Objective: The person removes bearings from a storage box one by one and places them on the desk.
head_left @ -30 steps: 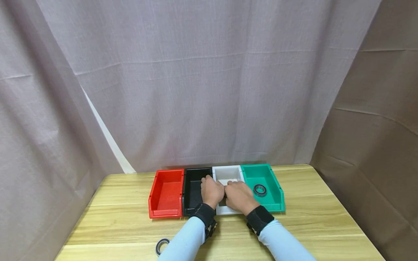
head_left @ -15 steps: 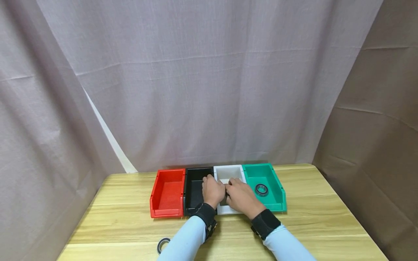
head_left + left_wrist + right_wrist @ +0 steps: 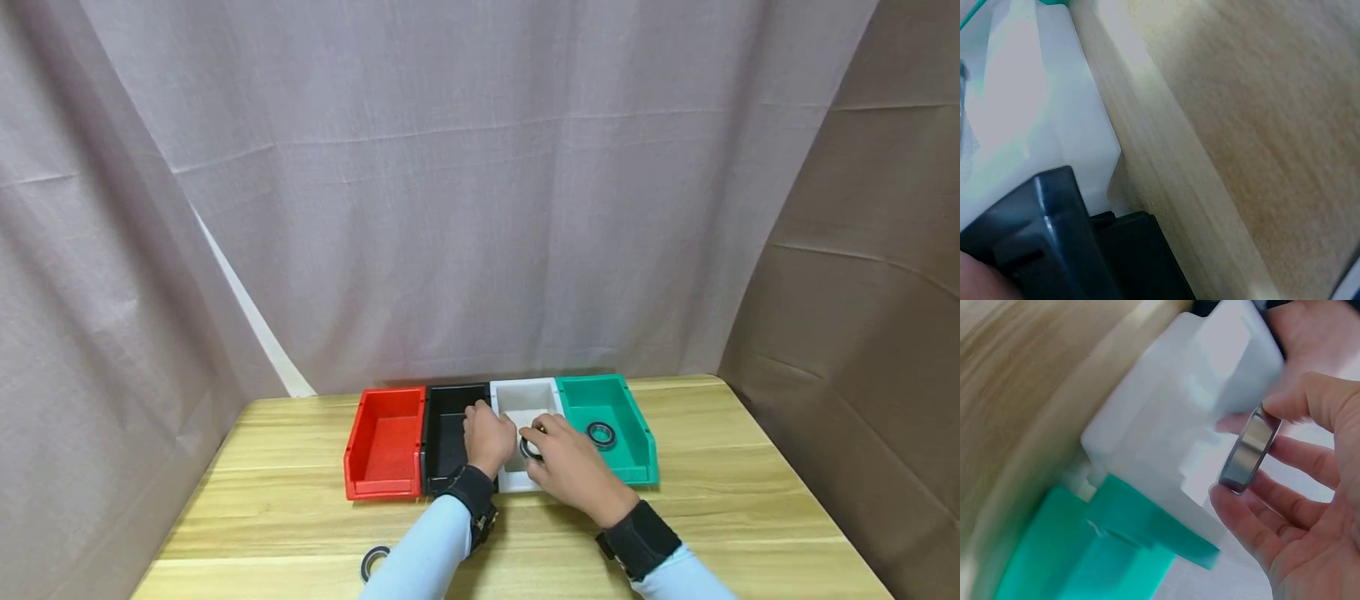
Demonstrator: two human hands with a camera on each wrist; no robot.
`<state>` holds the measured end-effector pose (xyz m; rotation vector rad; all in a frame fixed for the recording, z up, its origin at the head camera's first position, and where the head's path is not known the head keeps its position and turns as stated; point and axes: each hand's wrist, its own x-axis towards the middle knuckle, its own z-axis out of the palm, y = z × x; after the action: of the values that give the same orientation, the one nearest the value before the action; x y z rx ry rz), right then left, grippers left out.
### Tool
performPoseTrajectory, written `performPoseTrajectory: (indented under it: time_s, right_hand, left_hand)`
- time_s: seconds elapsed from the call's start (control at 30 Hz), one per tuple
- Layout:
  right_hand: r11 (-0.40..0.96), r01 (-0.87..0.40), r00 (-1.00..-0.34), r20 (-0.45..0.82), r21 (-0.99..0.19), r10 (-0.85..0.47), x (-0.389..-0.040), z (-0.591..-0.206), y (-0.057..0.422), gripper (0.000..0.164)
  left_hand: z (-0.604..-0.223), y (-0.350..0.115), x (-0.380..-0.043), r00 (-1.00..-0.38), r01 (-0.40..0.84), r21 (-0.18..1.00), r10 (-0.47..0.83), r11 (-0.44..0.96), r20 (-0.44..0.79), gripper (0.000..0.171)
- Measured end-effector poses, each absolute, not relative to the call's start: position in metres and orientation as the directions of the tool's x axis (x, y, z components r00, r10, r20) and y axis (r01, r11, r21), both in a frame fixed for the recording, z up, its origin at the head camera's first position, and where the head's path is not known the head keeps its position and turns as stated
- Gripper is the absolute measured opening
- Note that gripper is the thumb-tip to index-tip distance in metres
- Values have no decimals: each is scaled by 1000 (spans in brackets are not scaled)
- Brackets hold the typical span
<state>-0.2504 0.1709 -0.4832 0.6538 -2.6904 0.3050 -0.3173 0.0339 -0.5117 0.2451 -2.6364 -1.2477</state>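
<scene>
My right hand (image 3: 577, 471) pinches a ball bearing (image 3: 1249, 450) between thumb and fingertips, holding it tilted on edge above the white bin (image 3: 516, 482). My left hand (image 3: 490, 440) is over the wall between the black bin (image 3: 448, 450) and the white bin, just left of the held bearing. Its fingertips are hidden in the head view, and only a bit of skin (image 3: 984, 278) shows in the left wrist view, beside the black bin's edge. Another bearing (image 3: 591, 434) lies flat in the green bin (image 3: 637, 477).
A red bin (image 3: 386, 446) ends the row on the left. One more bearing (image 3: 365, 564) lies on the wooden table (image 3: 255, 500) near its front, partly covered by the left sleeve (image 3: 423, 550). A grey curtain (image 3: 450, 250) hangs behind the bins.
My right hand has drawn away from the left, to the right and slightly back, and turned, bringing the pinched bearing into view. My left hand has barely moved.
</scene>
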Motion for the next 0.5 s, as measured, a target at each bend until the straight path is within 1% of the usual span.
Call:
performPoseTrajectory:
  time_s: [0.37,0.5]
  right_hand:
    - [851,-511,-804,421,-125,-421,-220,-476,176,35]
    - [850,-508,-814,400,-137,-422,-217,-477,176,34]
  left_hand:
    - [-509,32,-314,-967,-49,780,-225,623,120,38]
    - [-509,33,-314,-966,-48,781,-229,622,122,38]
